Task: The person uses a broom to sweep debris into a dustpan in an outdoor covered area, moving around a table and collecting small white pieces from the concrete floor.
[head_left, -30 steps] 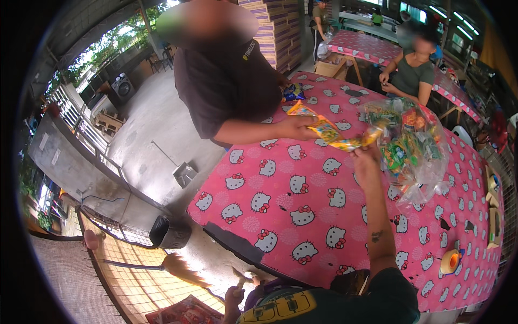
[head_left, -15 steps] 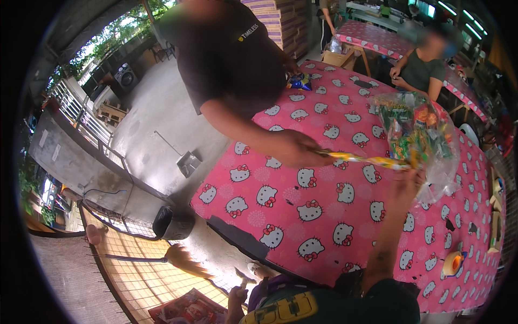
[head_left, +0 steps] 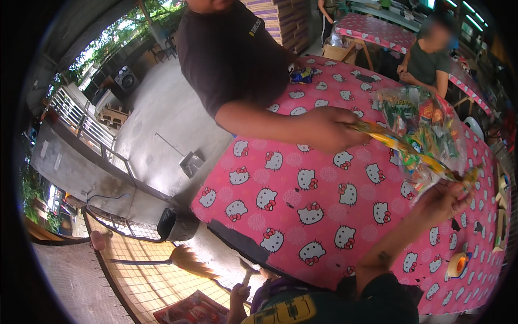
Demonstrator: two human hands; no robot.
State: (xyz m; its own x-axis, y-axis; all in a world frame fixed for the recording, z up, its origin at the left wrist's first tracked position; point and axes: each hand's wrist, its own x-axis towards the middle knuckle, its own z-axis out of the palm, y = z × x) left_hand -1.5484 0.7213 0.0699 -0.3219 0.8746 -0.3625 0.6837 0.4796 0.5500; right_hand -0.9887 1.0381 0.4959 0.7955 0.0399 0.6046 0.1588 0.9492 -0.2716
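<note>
My right hand (head_left: pixel 443 204) reaches across the table at the right, its fingers closed on one end of a yellow strip of snack packets (head_left: pixel 402 144). Gripping the strip's other end is the hand (head_left: pixel 335 129) of a co-worker in a dark shirt, so it stretches between us. Behind the strip lies a clear plastic bag (head_left: pixel 452 116) filled with green and orange packets. Low in the view, close to my body, my left hand (head_left: pixel 239 295) is closed round a small tool (head_left: pixel 247 270) with a pale handle and a darker head; its exact kind is unclear.
A pink patterned cloth (head_left: pixel 291 218) covers the table. On it are an orange tape roll (head_left: pixel 457 265) at right and a blue packet (head_left: pixel 303 75) by the co-worker. Left of the table stand a black bin (head_left: pixel 181 227), a broom (head_left: pixel 189 262) and a dustpan (head_left: pixel 191 164). Another person (head_left: pixel 429 62) sits beyond.
My right hand has moved right and slightly down with its end of the strip. The co-worker's hand has followed to the right and up. My left hand still holds the tool.
</note>
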